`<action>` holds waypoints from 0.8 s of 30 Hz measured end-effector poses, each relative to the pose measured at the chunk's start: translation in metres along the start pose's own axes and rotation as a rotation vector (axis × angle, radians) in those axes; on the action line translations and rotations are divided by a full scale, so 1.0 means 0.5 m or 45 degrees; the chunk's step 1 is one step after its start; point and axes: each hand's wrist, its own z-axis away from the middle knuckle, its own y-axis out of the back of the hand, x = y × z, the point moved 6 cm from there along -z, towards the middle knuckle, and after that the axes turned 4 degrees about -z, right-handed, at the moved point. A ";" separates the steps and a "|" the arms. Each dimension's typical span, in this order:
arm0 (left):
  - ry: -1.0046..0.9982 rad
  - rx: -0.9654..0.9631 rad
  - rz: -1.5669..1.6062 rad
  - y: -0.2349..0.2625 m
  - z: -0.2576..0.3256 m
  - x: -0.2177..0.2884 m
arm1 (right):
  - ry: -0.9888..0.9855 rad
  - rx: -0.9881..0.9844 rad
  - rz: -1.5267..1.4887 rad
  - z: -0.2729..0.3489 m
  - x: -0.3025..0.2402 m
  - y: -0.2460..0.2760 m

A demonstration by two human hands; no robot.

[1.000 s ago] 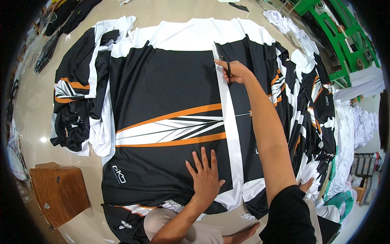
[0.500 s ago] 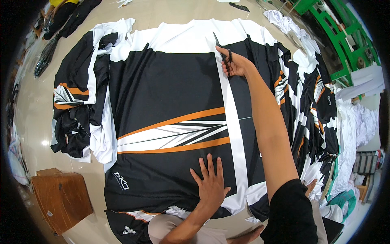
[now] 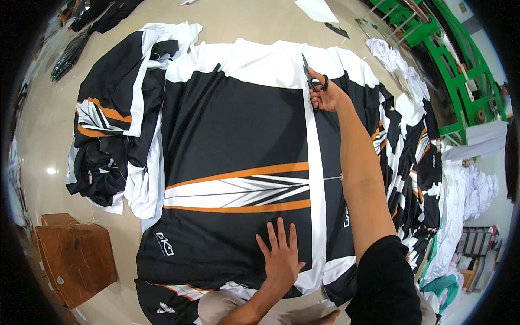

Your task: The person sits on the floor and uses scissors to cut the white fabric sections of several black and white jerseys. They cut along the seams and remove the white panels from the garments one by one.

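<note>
Fingers of your right hand [image 3: 327,98] curled round the handles of black scissors [image 3: 307,69], tips pointing away over the white border [image 3: 249,59], at the far end of the white strip [image 3: 316,227]. Left hand [image 3: 281,260] palm down, fingers spread on the black printed cloth [image 3: 244,130], left of the strip. Cloth lies on the floor [image 3: 51,146]. For clean scissor work, my judgement: blades low, in line with the strip; ripples smoothed first. Lettering: pale logo [image 3: 164,244] lower left; another [image 3: 346,218] beside your right forearm, partly covered.
</note>
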 end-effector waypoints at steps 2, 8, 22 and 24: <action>0.001 -0.038 0.027 -0.003 -0.004 0.002 | -0.018 -0.003 -0.039 -0.017 -0.006 -0.005; 0.018 -0.054 0.069 -0.007 -0.016 -0.002 | 0.094 0.085 0.097 -0.058 -0.011 0.002; 0.118 -0.154 0.194 0.003 -0.027 -0.047 | 0.104 0.084 0.095 -0.143 -0.095 -0.005; 0.152 -0.187 0.211 0.000 -0.018 -0.055 | 0.079 0.109 0.067 -0.136 -0.088 -0.012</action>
